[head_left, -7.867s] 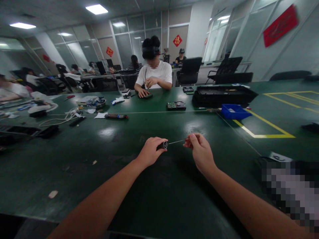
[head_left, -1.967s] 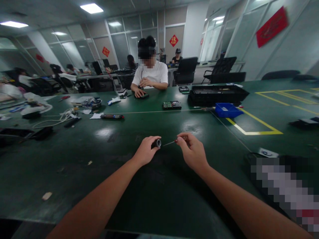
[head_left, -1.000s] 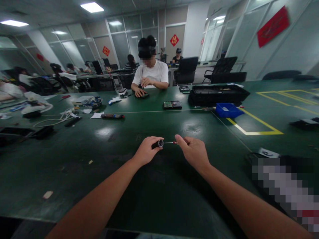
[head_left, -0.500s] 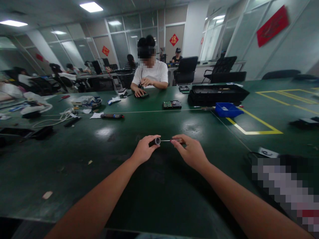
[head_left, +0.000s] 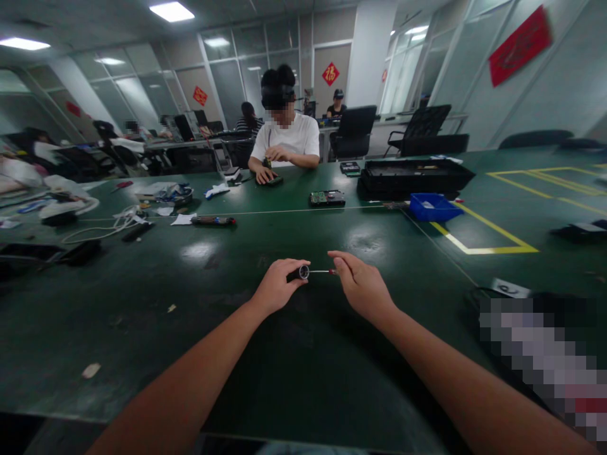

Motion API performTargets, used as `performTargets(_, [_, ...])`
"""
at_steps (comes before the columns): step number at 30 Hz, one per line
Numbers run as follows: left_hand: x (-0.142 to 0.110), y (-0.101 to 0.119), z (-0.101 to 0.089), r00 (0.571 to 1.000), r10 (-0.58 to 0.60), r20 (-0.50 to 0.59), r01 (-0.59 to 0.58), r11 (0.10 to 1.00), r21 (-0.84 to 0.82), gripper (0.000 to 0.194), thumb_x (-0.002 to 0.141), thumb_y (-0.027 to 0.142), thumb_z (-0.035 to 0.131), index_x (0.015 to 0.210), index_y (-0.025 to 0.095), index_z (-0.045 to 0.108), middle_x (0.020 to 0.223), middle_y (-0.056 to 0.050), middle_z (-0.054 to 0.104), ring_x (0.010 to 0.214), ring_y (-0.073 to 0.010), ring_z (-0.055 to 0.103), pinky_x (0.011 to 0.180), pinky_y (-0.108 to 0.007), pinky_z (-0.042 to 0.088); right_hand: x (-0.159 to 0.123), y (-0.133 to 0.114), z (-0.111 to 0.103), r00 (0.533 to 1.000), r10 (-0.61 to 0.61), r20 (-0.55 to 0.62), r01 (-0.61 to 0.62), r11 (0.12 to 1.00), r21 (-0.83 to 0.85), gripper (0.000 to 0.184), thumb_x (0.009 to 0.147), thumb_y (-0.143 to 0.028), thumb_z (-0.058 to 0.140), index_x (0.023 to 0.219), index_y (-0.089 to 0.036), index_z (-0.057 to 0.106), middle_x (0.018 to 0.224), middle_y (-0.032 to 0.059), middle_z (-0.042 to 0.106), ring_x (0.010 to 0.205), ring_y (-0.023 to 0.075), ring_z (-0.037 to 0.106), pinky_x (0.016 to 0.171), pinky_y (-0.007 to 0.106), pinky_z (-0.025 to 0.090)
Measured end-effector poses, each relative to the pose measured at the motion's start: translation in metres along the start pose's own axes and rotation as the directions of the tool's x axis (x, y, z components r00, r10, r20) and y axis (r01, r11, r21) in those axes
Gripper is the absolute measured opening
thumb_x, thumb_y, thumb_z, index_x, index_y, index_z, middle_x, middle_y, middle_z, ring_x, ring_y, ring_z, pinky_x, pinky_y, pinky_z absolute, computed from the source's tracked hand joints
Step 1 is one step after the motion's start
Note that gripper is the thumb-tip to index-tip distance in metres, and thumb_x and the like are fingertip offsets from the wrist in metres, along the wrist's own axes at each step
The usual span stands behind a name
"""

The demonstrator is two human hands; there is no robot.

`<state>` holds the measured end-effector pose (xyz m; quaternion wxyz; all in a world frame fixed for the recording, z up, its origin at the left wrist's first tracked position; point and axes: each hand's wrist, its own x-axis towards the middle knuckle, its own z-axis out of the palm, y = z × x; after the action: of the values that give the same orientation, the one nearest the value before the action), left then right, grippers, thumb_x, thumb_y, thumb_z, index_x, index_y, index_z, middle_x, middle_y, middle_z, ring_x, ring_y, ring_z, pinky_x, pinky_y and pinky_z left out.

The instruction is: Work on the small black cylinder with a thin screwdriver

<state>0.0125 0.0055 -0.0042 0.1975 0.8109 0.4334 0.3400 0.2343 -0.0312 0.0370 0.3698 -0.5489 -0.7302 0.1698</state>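
My left hand (head_left: 275, 287) is closed around a short black cylinder (head_left: 303, 272) with a round, metal-rimmed end that looks like a flashlight head. From its right side a screwdriver (head_left: 322, 272) extends level, its thin shaft meeting the cylinder. Whether the tip sits in a screw or hole is too small to see. The red end of the screwdriver's handle shows at my right hand (head_left: 363, 284), which is curled about the handle and hides most of it. My thumb and forefinger there point toward the left hand.
A person in white (head_left: 289, 139) works across the green table (head_left: 246, 379). Ahead lie a green circuit-board drive (head_left: 327, 198), a long black housing (head_left: 417, 177), a blue tray (head_left: 435, 207) and a dark tool (head_left: 213, 220). Cables (head_left: 109, 229) are at left.
The fingers of my right hand have shifted on the screwdriver handle, with the forefinger now straighter. The cylinder and screwdriver sit slightly further right and lower in view.
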Motion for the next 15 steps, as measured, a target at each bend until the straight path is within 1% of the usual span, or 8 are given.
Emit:
performTargets(3, [-0.0004,-0.0011,0.0003,1.000,-0.001,-0.002,0.001,1.000,0.012,0.040,0.085,0.020,0.073,0.124,0.027,0.067,0.123,-0.003,0.069,0.116,-0.0230,0.060,0.105,-0.043,0.042,-0.0025,-0.0020,-0.0010,0.997,-0.070,0.018,0.069,0.995,0.073,0.041,0.097,-0.028,0.045,0.136,-0.017,0.052,0.088,0.0065,0.073,0.072,0.0211,0.067,0.069,0.034,0.049])
performTargets(5, [-0.0004,-0.0018,0.0000,1.000,-0.008,-0.008,0.008,1.000,0.015,0.040,0.085,0.020,0.073,0.124,0.027,0.066,0.124,-0.003,0.069,0.117,-0.0233,0.060,0.105,-0.044,0.042,-0.0040,-0.0036,-0.0013,0.994,-0.107,0.017,0.104,0.989,0.109,0.039,0.094,-0.027,0.049,0.133,-0.017,0.052,0.091,0.0068,0.071,0.080,0.0215,0.067,0.073,0.034,0.049])
performTargets(6, [-0.0004,-0.0018,-0.0002,1.000,-0.010,-0.005,0.010,1.000,0.016,0.040,0.085,0.021,0.072,0.125,0.027,0.066,0.124,-0.004,0.069,0.117,-0.0236,0.060,0.105,-0.044,0.042,-0.0043,-0.0043,-0.0014,0.994,-0.104,0.021,0.101,0.989,0.110,0.036,0.095,-0.028,0.050,0.128,-0.018,0.054,0.090,0.0066,0.071,0.079,0.0215,0.067,0.072,0.034,0.048])
performTargets(8, [-0.0003,-0.0016,-0.0008,1.000,-0.007,0.003,0.007,1.000,0.014,0.039,0.086,0.021,0.072,0.125,0.027,0.066,0.124,-0.004,0.069,0.117,-0.0239,0.060,0.105,-0.044,0.042,-0.0040,-0.0049,-0.0012,0.998,-0.059,0.031,0.056,0.995,0.085,0.028,0.098,-0.034,0.046,0.118,-0.019,0.059,0.085,0.0057,0.070,0.070,0.0207,0.064,0.066,0.034,0.046])
performTargets(10, [-0.0003,-0.0011,-0.0011,1.000,-0.001,0.008,0.001,1.000,0.014,0.039,0.086,0.022,0.071,0.125,0.027,0.066,0.124,-0.003,0.068,0.117,-0.0238,0.060,0.106,-0.045,0.042,-0.0031,-0.0041,-0.0004,1.000,-0.006,0.021,0.005,0.998,0.070,0.029,0.100,-0.037,0.040,0.112,-0.021,0.061,0.081,0.0050,0.070,0.062,0.0195,0.061,0.061,0.034,0.043])
performTargets(11, [-0.0003,-0.0009,-0.0011,1.000,0.000,0.010,0.000,1.000,0.014,0.039,0.087,0.022,0.071,0.125,0.027,0.066,0.124,-0.003,0.068,0.117,-0.0237,0.060,0.106,-0.045,0.042,-0.0028,-0.0032,0.0003,1.000,0.007,0.007,-0.008,0.997,0.081,0.028,0.101,-0.036,0.040,0.112,-0.021,0.060,0.081,0.0048,0.070,0.060,0.0193,0.060,0.061,0.034,0.043])
performTargets(13, [-0.0003,-0.0003,-0.0009,1.000,-0.010,0.008,0.010,1.000,0.016,0.039,0.087,0.022,0.071,0.126,0.028,0.066,0.125,-0.003,0.068,0.118,-0.0237,0.059,0.106,-0.045,0.042,-0.0024,-0.0009,0.0023,0.999,0.015,-0.033,-0.010,0.989,0.147,0.025,0.098,-0.034,0.045,0.116,-0.021,0.057,0.083,0.0049,0.070,0.065,0.0203,0.062,0.064,0.034,0.045])
performTargets(15, [-0.0003,0.0005,-0.0005,0.999,-0.034,-0.002,0.034,0.999,0.018,0.040,0.087,0.021,0.070,0.126,0.027,0.065,0.126,-0.003,0.067,0.118,-0.0239,0.059,0.107,-0.045,0.041,-0.0021,0.0015,0.0050,0.998,0.028,-0.063,-0.011,0.965,0.261,0.024,0.095,-0.035,0.053,0.113,-0.020,0.056,0.087,0.0058,0.071,0.074,0.0216,0.065,0.069,0.035,0.048])
